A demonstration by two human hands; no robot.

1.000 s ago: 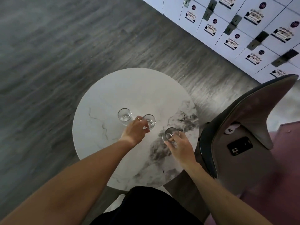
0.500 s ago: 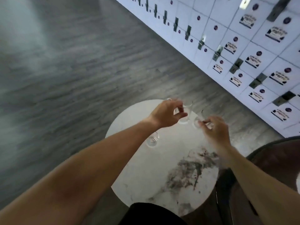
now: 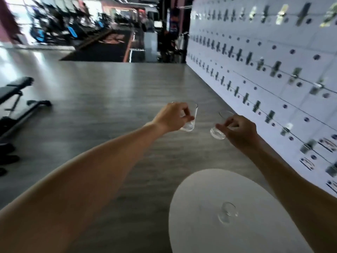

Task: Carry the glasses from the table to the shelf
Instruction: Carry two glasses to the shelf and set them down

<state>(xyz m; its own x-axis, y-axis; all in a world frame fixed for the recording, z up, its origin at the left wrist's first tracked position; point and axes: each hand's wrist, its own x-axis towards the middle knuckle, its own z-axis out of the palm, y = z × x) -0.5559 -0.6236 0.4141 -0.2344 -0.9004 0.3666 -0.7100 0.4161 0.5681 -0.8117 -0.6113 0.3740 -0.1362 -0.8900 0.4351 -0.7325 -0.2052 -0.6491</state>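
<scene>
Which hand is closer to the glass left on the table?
Right. The right hand, holding its own glass, is raised almost directly beyond the glass on the table. The left hand, gripping another glass, is farther off to the left.

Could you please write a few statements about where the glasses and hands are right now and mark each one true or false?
1. The left hand holds a glass in the air. True.
2. The right hand is empty. False: it grips a second glass, lifted off the table.
3. One glass stands on the round white table. True.
4. The two held glasses touch each other. False: a clear gap of floor shows between them.
5. A wall of white lockers runs along the right side. True.
</scene>
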